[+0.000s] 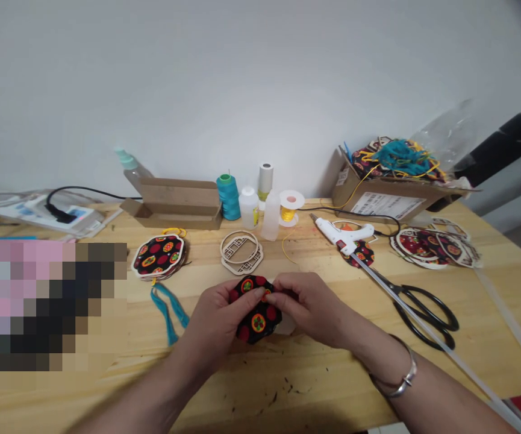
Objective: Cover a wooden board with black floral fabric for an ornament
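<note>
Head view: one patterned fabric piece (259,323), held above the counter (314,386); left hand (217,313) and right hand (308,304), fingers of both pinching it (thumbs uppermost); best kept evenly taut, edges smooth.

No readable text; print on white label (389,206) of cardboard box (438,196) too small, blurred.

Wooden table (332,386) against a pale wall (242,78). Rear: a spray bottle (137,173) stands behind an open cardboard carton (183,219); a teal thread cone (229,202) adjoins its right end.
</note>
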The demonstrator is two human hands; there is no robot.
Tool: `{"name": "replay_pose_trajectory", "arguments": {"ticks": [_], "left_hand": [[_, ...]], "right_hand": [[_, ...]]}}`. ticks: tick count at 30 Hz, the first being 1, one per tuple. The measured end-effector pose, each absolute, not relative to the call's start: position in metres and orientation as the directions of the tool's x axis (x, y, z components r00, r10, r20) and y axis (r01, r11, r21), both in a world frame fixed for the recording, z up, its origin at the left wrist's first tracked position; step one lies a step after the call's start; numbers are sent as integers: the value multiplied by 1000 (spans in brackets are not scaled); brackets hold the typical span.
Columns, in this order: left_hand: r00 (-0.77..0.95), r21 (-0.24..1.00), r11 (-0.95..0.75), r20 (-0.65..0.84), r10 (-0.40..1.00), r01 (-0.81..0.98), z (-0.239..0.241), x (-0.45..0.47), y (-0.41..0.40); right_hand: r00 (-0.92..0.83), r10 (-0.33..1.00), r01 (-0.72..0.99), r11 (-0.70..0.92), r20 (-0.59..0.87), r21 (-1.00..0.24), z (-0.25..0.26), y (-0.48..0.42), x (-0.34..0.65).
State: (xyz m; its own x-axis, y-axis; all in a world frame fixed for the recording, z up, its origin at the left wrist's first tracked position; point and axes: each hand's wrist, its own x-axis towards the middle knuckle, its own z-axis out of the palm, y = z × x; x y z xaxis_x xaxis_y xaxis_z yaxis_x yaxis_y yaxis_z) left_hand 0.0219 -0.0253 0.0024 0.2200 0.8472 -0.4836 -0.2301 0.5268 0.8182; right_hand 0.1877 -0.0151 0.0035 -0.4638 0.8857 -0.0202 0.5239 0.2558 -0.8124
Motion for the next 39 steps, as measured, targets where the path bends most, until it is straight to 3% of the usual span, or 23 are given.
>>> {"name": "replay_pose_trajectory", "arguments": {"ticks": [4, 6, 10, 16, 30, 35, 39], "left_hand": [[194, 827, 523, -489, 850, -206, 3, 21, -25], [203, 824, 527, -491, 847, -207, 2, 21, -25], [232, 861, 482, -442, 867, -160, 2, 20, -26], [284, 865, 489, -443, 850, -113, 2, 19, -29], [342, 904, 410, -350, 872, -120, 7, 19, -29], [313, 837, 508, -436, 844, -203, 5, 16, -29], [261, 809, 506, -440, 859, -301, 3, 13, -24]], "right_hand": [[-260, 965, 484, 161, 34, -860, 1, -9, 193], [-217, 976, 376, 78, -6, -923, 1, -7, 194], [-391, 916, 122, -43, -88, -992, 3, -8, 188], [-334, 930, 106, -122, -151, -987, 1, -13, 183], [-469, 817, -108, -430, -336, -896, -1, -15, 181], [-248, 957, -451, -254, -154, -856, 9, -6, 194], [-123, 982, -475, -184, -142, -860, 12, 4, 205]]}}
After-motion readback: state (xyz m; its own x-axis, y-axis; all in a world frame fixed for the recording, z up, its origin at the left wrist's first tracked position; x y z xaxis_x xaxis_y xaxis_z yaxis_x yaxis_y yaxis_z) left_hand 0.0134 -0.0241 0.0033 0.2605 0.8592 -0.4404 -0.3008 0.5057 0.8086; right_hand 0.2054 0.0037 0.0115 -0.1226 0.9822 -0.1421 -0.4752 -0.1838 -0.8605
